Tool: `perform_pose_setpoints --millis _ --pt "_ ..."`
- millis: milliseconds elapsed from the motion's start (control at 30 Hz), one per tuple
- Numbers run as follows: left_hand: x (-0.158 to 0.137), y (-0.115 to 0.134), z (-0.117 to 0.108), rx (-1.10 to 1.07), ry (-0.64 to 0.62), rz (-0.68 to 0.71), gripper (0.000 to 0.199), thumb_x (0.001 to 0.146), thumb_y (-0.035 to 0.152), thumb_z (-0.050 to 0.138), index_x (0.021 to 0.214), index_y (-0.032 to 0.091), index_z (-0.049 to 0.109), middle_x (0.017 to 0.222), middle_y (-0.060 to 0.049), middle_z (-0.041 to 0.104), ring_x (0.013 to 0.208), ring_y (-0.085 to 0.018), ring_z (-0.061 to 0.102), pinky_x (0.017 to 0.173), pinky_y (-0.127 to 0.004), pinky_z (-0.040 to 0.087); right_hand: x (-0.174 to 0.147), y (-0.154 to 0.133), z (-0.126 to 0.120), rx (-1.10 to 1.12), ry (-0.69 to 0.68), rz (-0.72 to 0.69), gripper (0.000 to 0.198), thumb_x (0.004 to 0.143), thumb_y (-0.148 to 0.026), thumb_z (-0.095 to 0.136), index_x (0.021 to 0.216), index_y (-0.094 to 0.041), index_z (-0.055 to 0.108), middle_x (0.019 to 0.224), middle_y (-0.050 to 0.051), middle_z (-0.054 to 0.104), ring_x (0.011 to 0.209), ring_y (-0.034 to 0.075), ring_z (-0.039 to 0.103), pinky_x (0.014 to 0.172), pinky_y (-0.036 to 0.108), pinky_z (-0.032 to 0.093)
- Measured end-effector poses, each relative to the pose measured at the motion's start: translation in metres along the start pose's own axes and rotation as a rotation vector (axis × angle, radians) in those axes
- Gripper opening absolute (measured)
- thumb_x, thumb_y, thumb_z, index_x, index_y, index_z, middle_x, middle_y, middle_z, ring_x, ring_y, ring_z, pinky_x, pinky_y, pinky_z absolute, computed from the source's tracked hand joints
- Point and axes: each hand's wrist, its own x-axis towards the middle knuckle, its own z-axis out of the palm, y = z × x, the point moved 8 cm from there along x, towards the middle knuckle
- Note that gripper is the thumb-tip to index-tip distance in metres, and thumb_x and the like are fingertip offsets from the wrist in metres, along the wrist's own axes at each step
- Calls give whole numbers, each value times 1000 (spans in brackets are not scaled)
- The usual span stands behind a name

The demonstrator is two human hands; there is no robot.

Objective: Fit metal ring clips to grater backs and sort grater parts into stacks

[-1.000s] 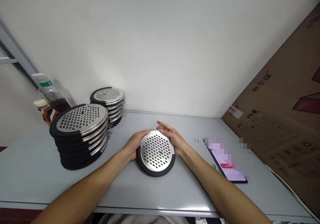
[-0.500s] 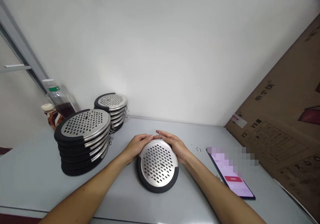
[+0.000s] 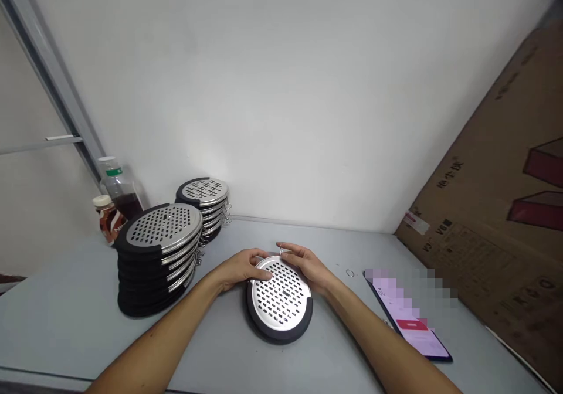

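Note:
A round perforated metal disc (image 3: 284, 300) with a black rim around its lower part stands tilted on the table in front of me. My left hand (image 3: 244, 268) grips its upper left edge, with the thumb lying across the holed face. At the top edge, my right hand (image 3: 308, 266) is closed with thumb and index finger about a small metal ring (image 3: 281, 250) fixed to the disc. The rest of the right fingers are partly hidden behind the disc.
To the left stand two stacks of similar discs, a nearer stack (image 3: 162, 259) and a farther stack (image 3: 206, 192), beside two bottles (image 3: 123, 192). On the right lie a loose ring (image 3: 350, 273) and a phone (image 3: 409, 323), before a large cardboard box (image 3: 488, 224).
My left thumb has moved from the disc's top edge onto its holed face. My right hand stays by the ring. The whole view has shifted slightly.

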Motion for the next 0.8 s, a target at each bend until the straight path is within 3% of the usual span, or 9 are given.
perform_pose_setpoints --millis 133,267,367,467,633,800 --pt "2 -2 -2 26 -20 -15 53 58 25 87 105 11 70 105 -14 73 99 -27 68 92 -39 49 -4 -1 -2 -176 -120 57 69 65 -28 86 127 -19 60 98 7 70 87 20 68 85 36 52" --pt "4 -5 -4 86 -14 -13 56 56 29 87 107 12 70 102 -13 73 95 -27 68 87 -37 51 -4 -2 -8 -251 -166 69 64 60 -30 88 118 -16 65 102 8 69 90 20 67 88 37 50" --pt "6 -5 -7 169 38 25 51 64 40 82 104 12 70 95 -11 74 87 -24 69 79 -33 51 -3 -2 -7 -295 -194 66 64 60 -34 87 117 -15 65 95 7 70 84 18 67 85 35 51" --pt "8 -1 -14 298 152 107 43 75 53 69 88 12 72 80 -6 72 76 -19 65 70 -29 47 -5 -2 -5 -380 -211 70 61 65 -43 83 116 -14 67 83 5 71 74 16 65 76 32 51" --pt "11 3 -24 508 304 195 50 77 59 61 57 14 63 48 2 55 52 -14 50 53 -25 36 -10 -7 1 -601 -190 12 46 74 -54 72 94 -13 75 79 6 72 66 16 62 63 28 47" --pt "15 -3 -26 586 351 209 44 81 55 56 70 14 69 56 0 64 48 -14 55 49 -24 38 -8 -14 4 -841 -68 -160 44 82 -53 62 60 -14 67 51 -3 51 49 9 39 48 23 29"
